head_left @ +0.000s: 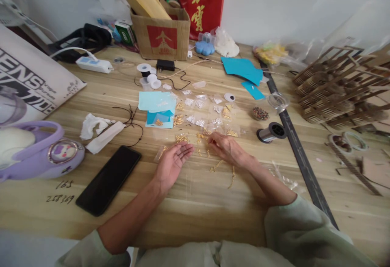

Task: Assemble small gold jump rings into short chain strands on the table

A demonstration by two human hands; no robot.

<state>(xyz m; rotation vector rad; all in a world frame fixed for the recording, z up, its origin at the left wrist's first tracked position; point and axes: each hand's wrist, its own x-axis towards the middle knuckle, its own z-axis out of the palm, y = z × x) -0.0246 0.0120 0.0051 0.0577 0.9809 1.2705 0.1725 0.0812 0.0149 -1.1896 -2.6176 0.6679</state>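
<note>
My left hand [174, 162] rests palm up on the table, fingers stretched out, and nothing shows in it. Just beyond its fingertips lies a pile of small gold beads [182, 137]. My right hand [227, 148] is curled with its fingertips pinched together over scattered gold pieces [199, 139]; whatever may be between them is too small to make out. Below that hand, a gold chain [232, 177] lies on the wood, with a shorter chain piece [216, 165] beside it. Small bags of gold [232, 132] and silver beads [199, 123] spread out beyond both hands.
A black phone [109, 180] and a lilac bottle [39, 151] are at left. To the right stand a wire spool [271, 132], a dish of dark beads [260, 113] and a wooden rack [329, 88]. Blue cards [157, 101] lie ahead, before a cardboard box [163, 35].
</note>
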